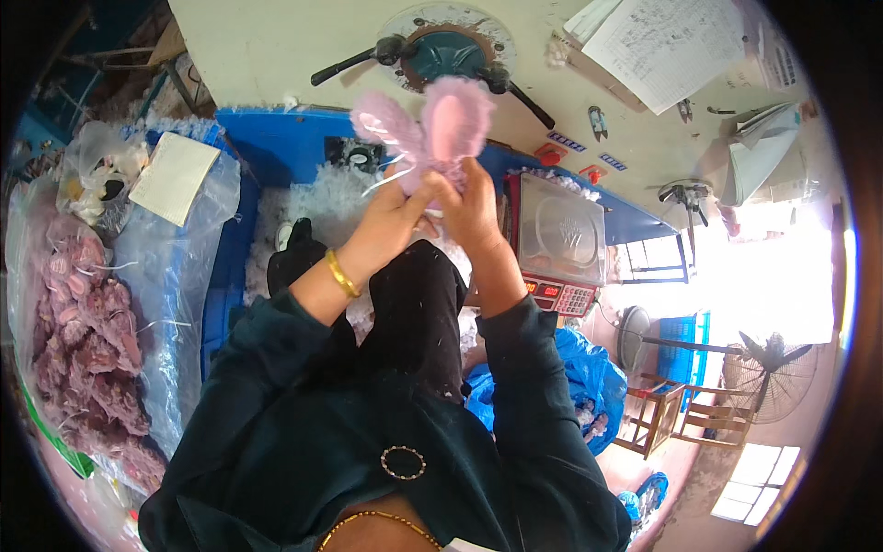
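In front of my lap I hold up a fluffy pink plush rabbit piece with two long ears standing upright, their inner faces paler pink. White strings hang from its left ear. My left hand, with a gold bracelet at the wrist, is closed on the lower left of the piece. My right hand grips its lower right side, thumbs close together. The part under my fingers is hidden. Just beyond the ears is a round green metal fitting with black-knobbed handles, set in the pale machine panel.
At left, a clear plastic bag holds several pink plush pieces. White stuffing lies around my legs. A scale stands at right, near a blue bag, a wooden chair and a fan. Papers lie at far right.
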The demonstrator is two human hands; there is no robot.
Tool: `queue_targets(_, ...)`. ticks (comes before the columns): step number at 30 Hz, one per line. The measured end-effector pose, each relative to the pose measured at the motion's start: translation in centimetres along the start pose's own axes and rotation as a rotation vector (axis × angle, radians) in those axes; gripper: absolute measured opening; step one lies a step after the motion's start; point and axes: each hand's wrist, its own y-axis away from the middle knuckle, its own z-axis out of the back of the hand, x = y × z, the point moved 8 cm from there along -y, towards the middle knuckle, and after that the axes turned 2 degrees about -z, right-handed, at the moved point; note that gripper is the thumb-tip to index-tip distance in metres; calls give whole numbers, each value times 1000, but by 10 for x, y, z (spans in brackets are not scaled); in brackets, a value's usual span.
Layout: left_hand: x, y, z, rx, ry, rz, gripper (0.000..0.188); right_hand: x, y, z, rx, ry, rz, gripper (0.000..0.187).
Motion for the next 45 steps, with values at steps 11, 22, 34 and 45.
queue_targets(11,-44,16,13,-60,-101,124,50,30,7,-15,-158,-27,-167,59)
queue_targets(22,-14,22,-5,-6,32,61,51,25,19,3,-152,-37,-77,49)
queue_targets(34,-53,-11,-7,28,-12,216,64,5,-28,4,-160,-321,-341,70)
queue_targets(45,-22,65,-23,202,-76,230,48,34,74,21,159,-32,199,92)
